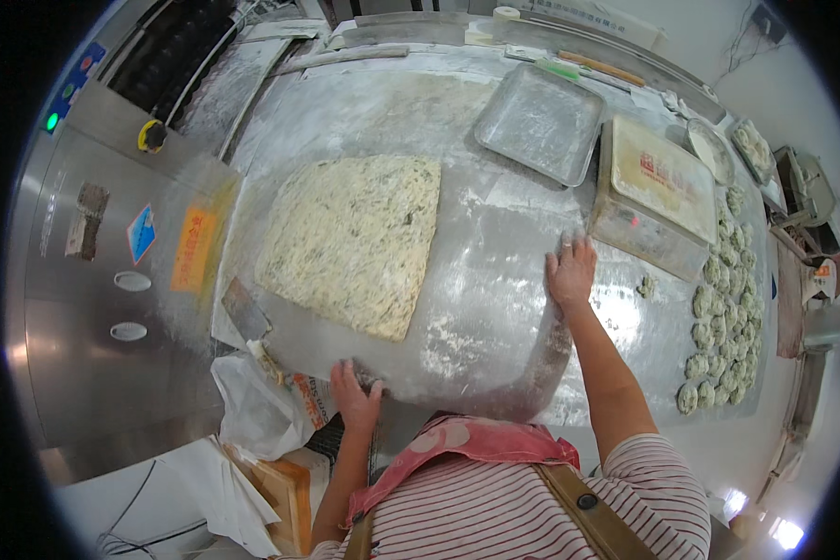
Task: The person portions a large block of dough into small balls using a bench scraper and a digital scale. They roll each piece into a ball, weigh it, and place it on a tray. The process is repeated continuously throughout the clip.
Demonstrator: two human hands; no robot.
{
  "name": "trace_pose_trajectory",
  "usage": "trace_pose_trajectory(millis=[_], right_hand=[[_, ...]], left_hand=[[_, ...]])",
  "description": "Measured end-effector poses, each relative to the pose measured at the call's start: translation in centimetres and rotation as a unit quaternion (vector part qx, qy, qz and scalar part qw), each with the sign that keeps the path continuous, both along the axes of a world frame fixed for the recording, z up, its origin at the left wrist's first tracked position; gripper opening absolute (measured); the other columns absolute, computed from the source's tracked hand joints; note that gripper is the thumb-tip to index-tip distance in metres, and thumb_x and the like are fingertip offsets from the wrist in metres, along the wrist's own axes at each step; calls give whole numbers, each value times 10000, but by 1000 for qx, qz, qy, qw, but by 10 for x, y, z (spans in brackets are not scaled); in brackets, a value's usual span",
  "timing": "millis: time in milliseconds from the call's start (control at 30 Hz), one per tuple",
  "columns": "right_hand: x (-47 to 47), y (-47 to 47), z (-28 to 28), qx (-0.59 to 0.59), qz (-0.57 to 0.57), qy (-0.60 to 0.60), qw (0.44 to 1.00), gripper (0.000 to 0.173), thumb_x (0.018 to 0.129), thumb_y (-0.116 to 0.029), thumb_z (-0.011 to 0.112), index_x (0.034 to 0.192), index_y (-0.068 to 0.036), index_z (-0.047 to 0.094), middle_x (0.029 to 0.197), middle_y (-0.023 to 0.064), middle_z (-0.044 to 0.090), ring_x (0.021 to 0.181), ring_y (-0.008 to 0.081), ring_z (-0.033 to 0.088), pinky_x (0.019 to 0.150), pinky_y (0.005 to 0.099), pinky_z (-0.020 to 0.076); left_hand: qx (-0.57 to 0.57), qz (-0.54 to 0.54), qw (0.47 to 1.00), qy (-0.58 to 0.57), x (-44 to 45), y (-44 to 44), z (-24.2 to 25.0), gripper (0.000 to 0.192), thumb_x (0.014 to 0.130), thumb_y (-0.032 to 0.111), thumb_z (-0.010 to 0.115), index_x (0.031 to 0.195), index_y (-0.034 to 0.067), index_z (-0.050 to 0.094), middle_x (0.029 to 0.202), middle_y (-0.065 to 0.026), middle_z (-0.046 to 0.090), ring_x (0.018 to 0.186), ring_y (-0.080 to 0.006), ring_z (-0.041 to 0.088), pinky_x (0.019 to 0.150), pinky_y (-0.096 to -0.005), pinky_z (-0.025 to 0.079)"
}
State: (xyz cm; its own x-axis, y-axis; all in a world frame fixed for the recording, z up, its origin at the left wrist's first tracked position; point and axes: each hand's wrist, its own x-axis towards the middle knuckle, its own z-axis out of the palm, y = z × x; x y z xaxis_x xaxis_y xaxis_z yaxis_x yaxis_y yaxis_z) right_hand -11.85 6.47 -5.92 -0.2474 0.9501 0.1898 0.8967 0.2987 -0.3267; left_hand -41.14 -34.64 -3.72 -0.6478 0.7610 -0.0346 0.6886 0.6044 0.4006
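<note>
A large slab of pale dough flecked with green (353,241) lies flattened on the floured metal worktop (493,301). My left hand (355,393) rests at the worktop's front edge, fingers apart, below the slab. Farther right, my right hand (572,273) reaches over the metal, its fingers near the lower left corner of a lidded plastic box (654,210). I see nothing held in either hand. A dough scraper (245,310) sits at the worktop's left edge, close to the slab's lower left corner.
Several green-flecked dough pieces (724,315) stand in rows at the right. One small scrap (646,286) lies near the box. Behind is a metal tray (540,124). A steel machine (112,266) borders the left side. A rolling pin (602,68) lies at the back.
</note>
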Motion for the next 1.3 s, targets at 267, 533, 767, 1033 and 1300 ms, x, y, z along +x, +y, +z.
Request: trace_pose_trajectory(millis=[267,533,767,1033,1300], right_hand=[[-94,89,-1,-46,-14,0,999,600,909,-347,608,1368,22,497,1420,229,469,1372,367,372,1152,483,280],[-167,-10,-2,-136,420,23,897,557,967,-311,541,1423,-8,439,1498,236,387,1423,354,330,1183,498,259],[-35,-111,42,-204,477,11,855,511,915,-234,598,1377,-44,493,1481,194,414,1415,364,341,1147,530,287],[-101,-106,-15,-173,629,42,757,480,943,-206,490,1396,-47,483,1326,218,538,1253,372,516,1161,529,278],[-131,100,15,37,140,130,981,341,887,-185,562,1113,60,633,1267,230,564,1164,417,534,1060,502,380]], left_hand=[[-165,18,985,45,-32,20,-5,938,829,469,715,1497,-29,283,1533,-346,212,1391,-525,252,1102,-611,264],[-266,21,963,-32,-27,44,-1,1145,825,653,630,1539,-54,83,1575,-365,-30,1443,-570,24,1060,-735,198],[-312,36,949,-32,-20,37,5,1180,814,688,618,1540,-53,58,1571,-368,-63,1440,-578,-6,1058,-749,178],[-336,18,942,-17,-27,47,2,1208,807,704,610,1539,-58,24,1568,-371,-89,1442,-575,-35,1072,-752,126],[-365,27,928,-75,-30,47,4,1224,811,717,598,1544,-35,-31,1569,-364,-130,1450,-559,-87,1121,-702,75]])
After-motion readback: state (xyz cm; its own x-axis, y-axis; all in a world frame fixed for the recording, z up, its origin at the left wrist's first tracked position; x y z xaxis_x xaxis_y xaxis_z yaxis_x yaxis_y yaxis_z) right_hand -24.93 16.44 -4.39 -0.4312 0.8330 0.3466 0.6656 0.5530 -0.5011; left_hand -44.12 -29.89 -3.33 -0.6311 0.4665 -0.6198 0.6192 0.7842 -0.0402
